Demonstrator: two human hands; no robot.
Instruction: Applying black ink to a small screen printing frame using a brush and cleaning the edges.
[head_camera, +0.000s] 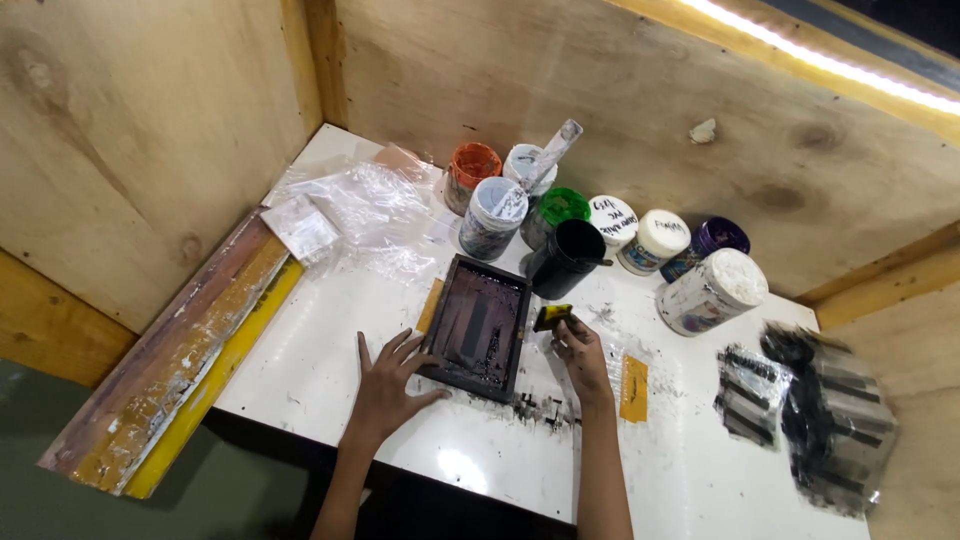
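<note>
A small dark wooden printing frame (478, 325) with a purple mesh lies flat on the white table (330, 340). My left hand (388, 388) rests spread on the table, its fingers touching the frame's near left edge. My right hand (580, 352) is just right of the frame and holds a small yellow, ink-stained scraper (551, 316) by the frame's right edge. Black ink smears (545, 410) mark the table below the frame.
Several ink jars stand behind the frame: an open black jar (566, 256), a green-lidded one (560, 208), an orange one (471, 172), white tubs (710, 290). Clear plastic bags (360, 215) lie at back left. Ink-soiled plastic sheets (810, 400) lie right. A long squeegee (180, 370) leans left. Plywood walls (600, 90) enclose the table.
</note>
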